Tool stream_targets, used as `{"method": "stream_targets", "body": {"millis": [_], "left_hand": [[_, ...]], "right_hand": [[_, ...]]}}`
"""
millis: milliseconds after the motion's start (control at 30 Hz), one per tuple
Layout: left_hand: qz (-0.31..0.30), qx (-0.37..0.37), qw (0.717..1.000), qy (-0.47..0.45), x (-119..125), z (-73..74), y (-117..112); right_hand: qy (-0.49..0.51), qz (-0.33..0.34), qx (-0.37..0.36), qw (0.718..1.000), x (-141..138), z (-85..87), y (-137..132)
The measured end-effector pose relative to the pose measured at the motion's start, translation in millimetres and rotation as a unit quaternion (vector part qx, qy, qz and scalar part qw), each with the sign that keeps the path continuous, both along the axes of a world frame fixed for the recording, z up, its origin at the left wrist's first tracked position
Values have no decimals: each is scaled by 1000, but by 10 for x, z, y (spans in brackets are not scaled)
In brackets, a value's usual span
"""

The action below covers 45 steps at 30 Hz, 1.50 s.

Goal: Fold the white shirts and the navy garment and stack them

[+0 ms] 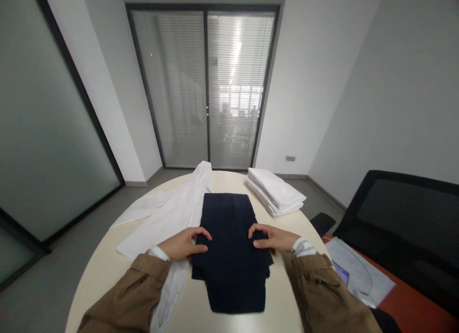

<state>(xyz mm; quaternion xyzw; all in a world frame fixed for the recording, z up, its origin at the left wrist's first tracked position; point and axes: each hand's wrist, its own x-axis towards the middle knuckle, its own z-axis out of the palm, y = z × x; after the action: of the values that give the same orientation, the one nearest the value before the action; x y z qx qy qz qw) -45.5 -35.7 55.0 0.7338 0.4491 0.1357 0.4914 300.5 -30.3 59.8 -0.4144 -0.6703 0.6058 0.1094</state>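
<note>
A folded dark navy garment (229, 247) lies on the round cream table (107, 271) in front of me. My left hand (184, 243) rests on its left edge with the fingers curled and the thumb pinching the cloth. On the right edge, my right hand (270, 238) does the same, fingers bent onto the fabric. Both sleeves are brown. An unfolded white garment (168, 213) lies spread to the left, partly under my left wrist.
A stack of folded white clothes (275, 190) sits at the table's far right. A black mesh chair (401, 218) stands to the right, with papers (358, 271) on a red-brown surface (412, 309). Glass doors with blinds (206, 89) are beyond the table.
</note>
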Motion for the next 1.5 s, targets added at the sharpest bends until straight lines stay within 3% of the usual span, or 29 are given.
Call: {"method": "stream_targets", "body": {"millis": [67, 133, 333, 567, 700, 867, 967, 1067, 1167, 1300, 1500], "left_hand": [[-29, -103, 994, -3, -3, 23, -28], [-52, -147, 988, 5, -1, 28, -50], [-45, -73, 996, -16, -5, -20, -44], [98, -94, 978, -157, 70, 80, -59], [121, -103, 951, -265, 117, 112, -87], [164, -67, 937, -301, 202, 50, -85], [153, -12, 948, -278, 192, 27, -57], [99, 15, 976, -194, 123, 33, -23], [46, 33, 993, -100, 61, 31, 1], [-26, 8, 999, -27, 39, -30, 5], [-37, 39, 996, 69, 36, 17, -42]], "right_hand": [[-14, 51, -39, 998, 9, -3, -28], [-23, 78, -64, 995, 25, -29, -51], [1, 45, -28, 999, 58, -120, -93], [159, -48, 64, 984, 41, -129, -85], [193, -50, 31, 979, 44, -134, -96], [174, -110, 7, 979, 52, -146, -108], [209, -120, 3, 971, 51, -144, -100], [218, -83, 24, 972, 70, -150, -77], [131, -27, 42, 990, 113, -165, -49], [19, 23, 8, 1000, 160, -184, -30], [-4, 46, -34, 998, 168, -193, -55]]}}
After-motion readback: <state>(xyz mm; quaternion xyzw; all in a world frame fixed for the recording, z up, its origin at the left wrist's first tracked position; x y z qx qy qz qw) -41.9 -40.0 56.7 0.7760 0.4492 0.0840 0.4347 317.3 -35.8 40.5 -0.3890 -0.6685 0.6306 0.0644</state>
